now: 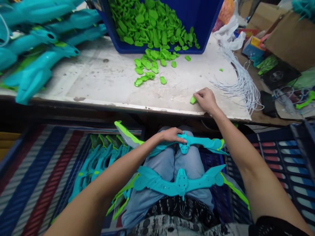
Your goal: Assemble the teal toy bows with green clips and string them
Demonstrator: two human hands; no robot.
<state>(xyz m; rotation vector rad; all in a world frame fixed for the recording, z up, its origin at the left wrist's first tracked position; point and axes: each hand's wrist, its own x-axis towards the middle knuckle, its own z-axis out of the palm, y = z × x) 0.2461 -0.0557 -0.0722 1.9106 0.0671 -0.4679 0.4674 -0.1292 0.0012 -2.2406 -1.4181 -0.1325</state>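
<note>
My right hand (207, 100) pinches a small bright green plastic piece (192, 100) at the near edge of the white worktable. Down over my knees, my left hand (171, 135) grips a teal bow-shaped plastic toy part (204, 141) beside its slotted centre. That part has lime green ends and lies across my thighs. A second teal bow-shaped part (159, 184) rests nearer my waist, slotted centre showing, with green tips spread to both sides. The palm side of my left hand is hidden.
A blue bin (209, 19) tipped toward me spills green pieces (147, 64) onto the worktable (98, 85). Teal toy bodies (36, 70) are piled at left, white cords (242, 82) at right. More teal-green parts (98, 164) stand below left; a dark slatted crate (278, 164) is right.
</note>
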